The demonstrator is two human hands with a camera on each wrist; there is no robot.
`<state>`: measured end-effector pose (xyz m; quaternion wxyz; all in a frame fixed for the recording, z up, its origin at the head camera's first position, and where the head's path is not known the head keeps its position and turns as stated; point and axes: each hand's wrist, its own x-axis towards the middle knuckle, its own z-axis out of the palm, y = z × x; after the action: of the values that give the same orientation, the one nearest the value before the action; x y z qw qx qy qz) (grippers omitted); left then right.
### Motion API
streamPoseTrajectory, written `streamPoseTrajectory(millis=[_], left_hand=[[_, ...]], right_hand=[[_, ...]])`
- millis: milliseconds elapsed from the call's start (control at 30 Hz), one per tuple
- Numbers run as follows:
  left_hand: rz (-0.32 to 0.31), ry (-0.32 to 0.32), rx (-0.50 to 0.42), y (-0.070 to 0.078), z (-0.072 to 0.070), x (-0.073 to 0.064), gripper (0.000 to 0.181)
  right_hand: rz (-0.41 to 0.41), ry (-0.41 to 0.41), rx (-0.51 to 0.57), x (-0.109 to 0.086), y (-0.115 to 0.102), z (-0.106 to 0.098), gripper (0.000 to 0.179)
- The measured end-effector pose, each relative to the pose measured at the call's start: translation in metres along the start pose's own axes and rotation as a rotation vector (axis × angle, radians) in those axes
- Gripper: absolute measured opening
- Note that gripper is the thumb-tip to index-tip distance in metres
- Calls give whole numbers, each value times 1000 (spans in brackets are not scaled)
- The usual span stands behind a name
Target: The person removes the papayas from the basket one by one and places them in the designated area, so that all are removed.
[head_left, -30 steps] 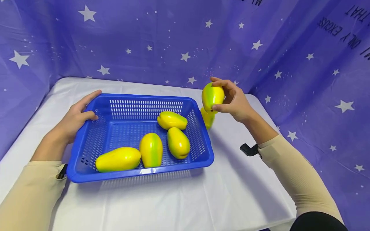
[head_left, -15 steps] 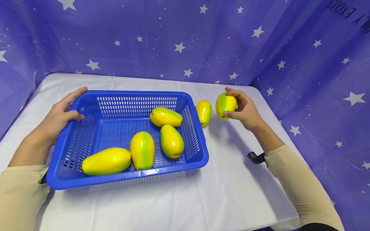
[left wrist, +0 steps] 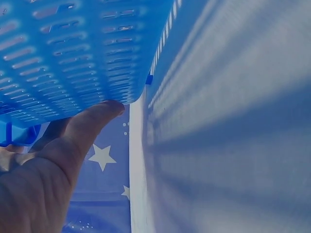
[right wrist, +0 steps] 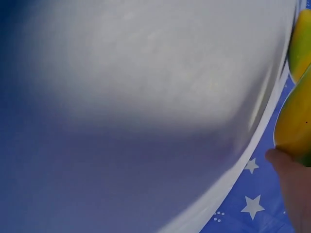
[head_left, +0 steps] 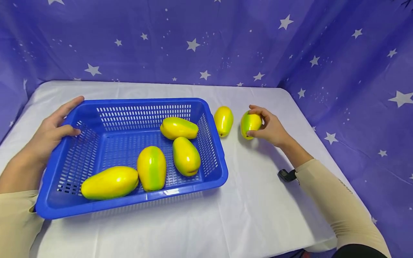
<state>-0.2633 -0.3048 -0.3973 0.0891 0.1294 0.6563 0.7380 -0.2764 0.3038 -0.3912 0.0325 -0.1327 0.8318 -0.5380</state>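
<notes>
My left hand (head_left: pixel 48 134) grips the left end of a blue plastic basket (head_left: pixel 129 211), thumb over the rim. From below, the left wrist view shows the slotted basket wall (left wrist: pixel 73 53) and a finger (left wrist: pixel 92 124) against it. Several glossy yellow-green papayas, one of them the striped papaya (head_left: pixel 152 168), lie inside. On the right, my right hand (head_left: pixel 271 127) pinches a papaya (head_left: pixel 250 124) between thumb and fingers, at the tabletop. Another papaya (head_left: pixel 223 121) rests on the table between this one and the basket. In the right wrist view, the held papaya (right wrist: pixel 296 119) is cut by the edge.
A white cloth (head_left: pixel 251 208) covers the table, and the basket takes up much of its left half. Purple curtains with white stars (head_left: pixel 145 46) stand behind and to the right. A black wrist-camera mount (head_left: pixel 286 175) sticks out from the right sleeve.
My right hand has carried its papaya right and down to the table, uncovering the papaya beside the basket. The head view has shifted, so the basket appears farther left; my left hand keeps its grip.
</notes>
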Motion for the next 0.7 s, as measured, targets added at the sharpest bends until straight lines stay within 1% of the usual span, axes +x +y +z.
streamPoseTrajectory(millis=[67, 167, 333, 400, 500, 600, 700], left_hand=[[2, 7, 2, 1, -1, -1, 73], [6, 9, 6, 2, -1, -2, 73], [28, -1, -20, 1, -1, -2, 73], [30, -2, -27, 2, -1, -2, 73], [20, 5, -11, 2, -1, -3, 73], [-4, 15, 18, 2, 0, -3, 72], [-31, 30, 85, 2, 2, -1, 73]], right_hand=[[12, -24, -62, -1, -9, 2, 69], [18, -63, -117, 0, -11, 5, 70], [-28, -107, -121, 1, -12, 10, 70], [-35, -115, -118, 1, -12, 11, 70], [-25, -117, -134, -1, -13, 12, 70], [-13, -108, -162, -3, -15, 12, 68], [-12, -94, -210, -5, -18, 12, 66]])
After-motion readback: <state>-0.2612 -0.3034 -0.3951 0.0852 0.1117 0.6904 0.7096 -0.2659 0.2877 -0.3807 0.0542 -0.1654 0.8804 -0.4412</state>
